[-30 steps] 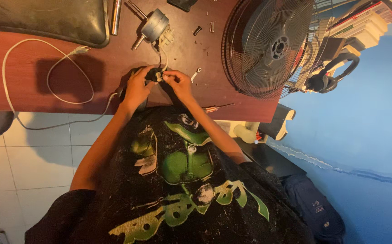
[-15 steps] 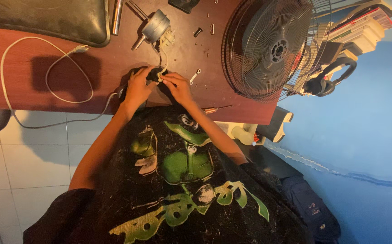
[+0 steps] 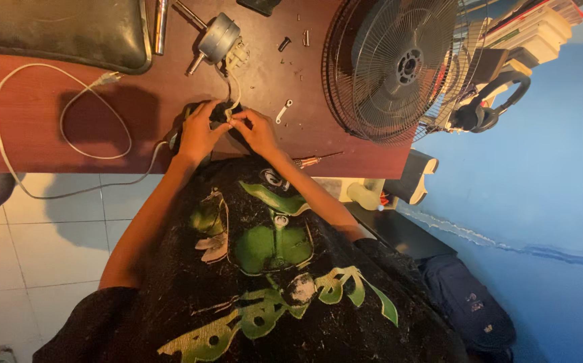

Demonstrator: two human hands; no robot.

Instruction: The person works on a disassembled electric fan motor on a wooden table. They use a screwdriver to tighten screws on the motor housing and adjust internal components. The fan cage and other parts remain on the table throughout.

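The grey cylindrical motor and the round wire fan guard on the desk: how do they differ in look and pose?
The grey cylindrical motor is small, solid and closed, lying on its side with its shaft pointing out; the round wire fan guard is far larger, an open see-through mesh lying flat. A white lead runs from the motor toward the left hand and right hand; the guard has none and lies apart from them. Both rest on the red-brown wooden desk.

1. The left hand (image 3: 201, 131) and right hand (image 3: 258, 131) sit a touch lower and further left in the frame than a second ago, their fingertips pinched closer together over the small dark part (image 3: 219, 115).
2. The fan grille (image 3: 392, 67) at upper right shows more fully, as the view drifts slightly.
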